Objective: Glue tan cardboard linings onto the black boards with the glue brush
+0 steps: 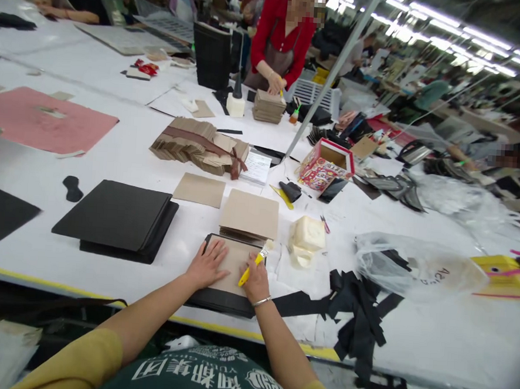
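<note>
Directly in front of me a beige board [233,269] lies on a stack of black sheets [222,302] near the table's front edge. My left hand [209,265] rests flat on the board's left part, fingers spread. At the board's right side, my right hand [256,279] is closed around a brush [252,264] with a yellow handle, its pale bristles pointing up and away. Just behind sits a stack of beige boards [250,211]. A whitish tub [308,235] stands to the right on a white sheet. On the left is a pile of black panels [118,215].
Black strips [358,312] and a clear plastic bag [418,266] lie to the right. Farther back are a tied bundle of brown pieces [196,146], a red box [326,163] and a slanted metal pole [333,76]. A person in red [282,43] works across the table.
</note>
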`<action>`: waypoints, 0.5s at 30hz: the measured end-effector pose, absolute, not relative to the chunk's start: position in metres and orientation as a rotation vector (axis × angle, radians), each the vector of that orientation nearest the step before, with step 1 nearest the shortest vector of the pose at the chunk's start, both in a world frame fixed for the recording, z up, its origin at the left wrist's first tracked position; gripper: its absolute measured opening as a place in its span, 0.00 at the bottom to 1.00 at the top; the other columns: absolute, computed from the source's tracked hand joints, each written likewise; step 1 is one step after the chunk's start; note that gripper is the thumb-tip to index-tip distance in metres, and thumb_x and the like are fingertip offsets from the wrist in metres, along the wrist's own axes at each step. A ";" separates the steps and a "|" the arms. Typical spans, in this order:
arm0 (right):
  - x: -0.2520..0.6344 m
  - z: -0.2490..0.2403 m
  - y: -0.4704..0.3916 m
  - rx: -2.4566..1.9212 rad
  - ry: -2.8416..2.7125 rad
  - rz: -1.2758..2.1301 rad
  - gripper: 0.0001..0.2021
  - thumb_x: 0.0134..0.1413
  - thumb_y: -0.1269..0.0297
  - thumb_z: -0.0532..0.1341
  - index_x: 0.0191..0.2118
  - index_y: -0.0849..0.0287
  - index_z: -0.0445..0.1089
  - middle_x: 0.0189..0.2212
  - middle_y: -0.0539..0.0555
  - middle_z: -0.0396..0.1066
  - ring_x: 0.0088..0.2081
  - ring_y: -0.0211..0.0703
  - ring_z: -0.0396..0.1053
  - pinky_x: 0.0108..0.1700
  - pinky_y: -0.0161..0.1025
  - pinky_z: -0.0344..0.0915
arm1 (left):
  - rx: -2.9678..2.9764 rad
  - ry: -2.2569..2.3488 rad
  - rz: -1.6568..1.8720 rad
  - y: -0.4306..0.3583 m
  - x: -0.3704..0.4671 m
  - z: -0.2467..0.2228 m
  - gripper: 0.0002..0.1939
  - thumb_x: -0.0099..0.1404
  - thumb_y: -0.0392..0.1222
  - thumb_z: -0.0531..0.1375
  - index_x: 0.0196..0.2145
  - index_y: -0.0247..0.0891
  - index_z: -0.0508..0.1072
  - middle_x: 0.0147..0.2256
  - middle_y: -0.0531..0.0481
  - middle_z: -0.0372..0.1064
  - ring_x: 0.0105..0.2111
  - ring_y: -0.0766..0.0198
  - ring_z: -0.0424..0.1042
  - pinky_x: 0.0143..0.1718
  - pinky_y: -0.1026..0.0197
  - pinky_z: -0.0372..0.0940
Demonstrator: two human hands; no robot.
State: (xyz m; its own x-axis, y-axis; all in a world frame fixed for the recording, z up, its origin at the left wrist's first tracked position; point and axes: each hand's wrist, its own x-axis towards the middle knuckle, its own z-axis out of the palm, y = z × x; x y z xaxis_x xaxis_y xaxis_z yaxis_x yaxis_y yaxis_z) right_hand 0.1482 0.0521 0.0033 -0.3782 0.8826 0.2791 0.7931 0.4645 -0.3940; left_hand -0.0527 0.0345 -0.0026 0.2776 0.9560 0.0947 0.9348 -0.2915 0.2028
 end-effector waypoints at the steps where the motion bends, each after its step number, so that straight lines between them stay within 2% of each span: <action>1: 0.153 0.012 0.052 -1.413 -2.263 0.294 0.11 0.55 0.64 0.53 0.43 0.64 0.62 0.41 0.61 0.66 0.47 0.50 0.61 0.49 0.49 0.59 | 2.432 1.802 0.293 0.033 -0.053 -0.002 0.33 0.60 0.57 0.49 0.58 0.36 0.54 0.61 0.39 0.42 0.60 0.49 0.40 0.57 0.42 0.29; 4: 0.158 0.049 0.052 -1.465 -2.100 0.458 0.15 0.57 0.60 0.51 0.47 0.61 0.62 0.35 0.57 0.69 0.38 0.43 0.66 0.44 0.43 0.62 | 2.525 1.634 0.278 0.024 -0.052 0.003 0.26 0.64 0.51 0.46 0.57 0.41 0.56 0.60 0.44 0.46 0.60 0.53 0.42 0.58 0.44 0.31; 6: 0.147 0.070 0.058 -1.476 -1.868 0.703 0.16 0.59 0.58 0.46 0.47 0.60 0.62 0.33 0.55 0.69 0.31 0.39 0.68 0.37 0.37 0.65 | 2.585 1.480 0.282 0.017 -0.052 0.005 0.24 0.65 0.50 0.45 0.58 0.45 0.55 0.60 0.48 0.47 0.60 0.55 0.42 0.58 0.46 0.32; 9: 0.107 0.081 0.073 -1.479 -1.539 1.149 0.17 0.59 0.56 0.45 0.40 0.61 0.65 0.23 0.52 0.67 0.20 0.35 0.65 0.24 0.33 0.64 | 2.592 1.425 0.310 0.009 -0.052 0.004 0.27 0.64 0.53 0.46 0.59 0.45 0.51 0.60 0.48 0.46 0.60 0.54 0.42 0.58 0.44 0.32; 11: 0.076 0.073 0.086 -1.483 -1.428 1.302 0.15 0.56 0.56 0.49 0.36 0.61 0.66 0.21 0.51 0.67 0.20 0.36 0.65 0.22 0.32 0.63 | 2.589 1.428 0.330 0.007 -0.053 0.004 0.28 0.63 0.54 0.48 0.58 0.45 0.53 0.60 0.47 0.47 0.60 0.53 0.43 0.58 0.44 0.32; 15: 0.054 0.046 0.103 -1.551 -1.359 1.297 0.11 0.52 0.58 0.54 0.28 0.60 0.66 0.18 0.50 0.65 0.20 0.35 0.64 0.21 0.31 0.62 | 2.601 1.420 0.347 0.007 -0.054 0.001 0.28 0.62 0.55 0.48 0.58 0.44 0.55 0.60 0.46 0.47 0.60 0.53 0.42 0.58 0.45 0.32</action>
State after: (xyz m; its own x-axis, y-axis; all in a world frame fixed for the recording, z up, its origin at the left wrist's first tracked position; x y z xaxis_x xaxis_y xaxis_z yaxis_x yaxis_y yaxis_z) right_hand 0.0536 0.1029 0.0457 -0.0477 0.9708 -0.2350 0.2803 -0.2128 -0.9360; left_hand -0.0542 0.0075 0.0011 0.5231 0.8428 0.1269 0.8062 -0.5376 0.2469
